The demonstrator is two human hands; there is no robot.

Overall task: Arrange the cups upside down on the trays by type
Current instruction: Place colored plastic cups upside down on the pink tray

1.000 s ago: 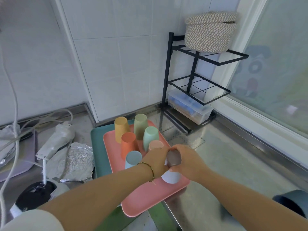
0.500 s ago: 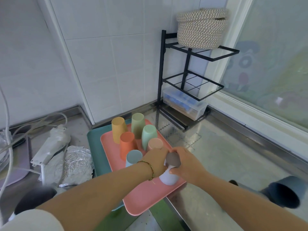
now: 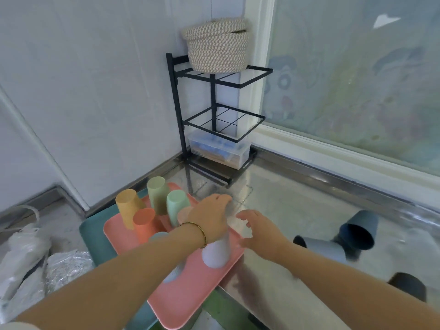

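Observation:
A pink tray lies on a teal tray. Upside down on it stand a yellow cup, an olive cup, a mint cup, an orange cup, and a light blue cup mostly hidden by my left arm. A lilac cup stands upside down near the tray's right edge, and my left hand grips its top. My right hand hovers just right of it, fingers spread, holding nothing. Three dark blue-grey cups lie on the steel counter to the right.
A black wire rack stands in the corner with a woven basket on top and a clear plastic box at its foot. Crumpled foil and plastic bags lie to the left. A window sill runs along the right.
My right hand has let go of the lilac cup and moved a little to the right. My left hand stays on the cup's top. The view has swung right, showing more dark cups.

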